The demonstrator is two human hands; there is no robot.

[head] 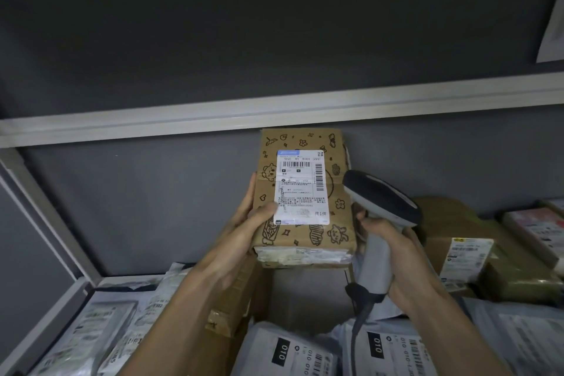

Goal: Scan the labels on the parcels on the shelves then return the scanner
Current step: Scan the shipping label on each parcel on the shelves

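Head view gives you a dark grey back wall point(274, 24) filling the upper half, crossed by a pale metal shelf rail point(274, 114) that slopes up toward the right. Below it, the shelf point(45, 308) is crowded: grey-white plastic mailer bags point(100, 333) lie crinkled at lower left, two more bags with black "010" tags point(378, 345) sit along the bottom edge, and plain brown cartons point(503, 268) with white labels are stacked at right.

At the centre of the frame you hold the parcel point(305, 198), a rectangular cardboard box printed with black cartoon doodles, its lower edge sealed in wrinkled clear tape. Your left hand point(244, 223) grips its left side, thumb pressed on the front face, the other fingers point(251, 192) wrapped round the side edge. A glossy white shipping label point(302, 188) with barcodes covers the middle of the box face, facing you.

Just beside the parcel, right of centre, your right hand point(393, 250) is curled round the grey handle of the scanner point(381, 201). Its rounded head has a black top and sits level with the label. A dark cable point(358, 323) hangs from the handle's base.
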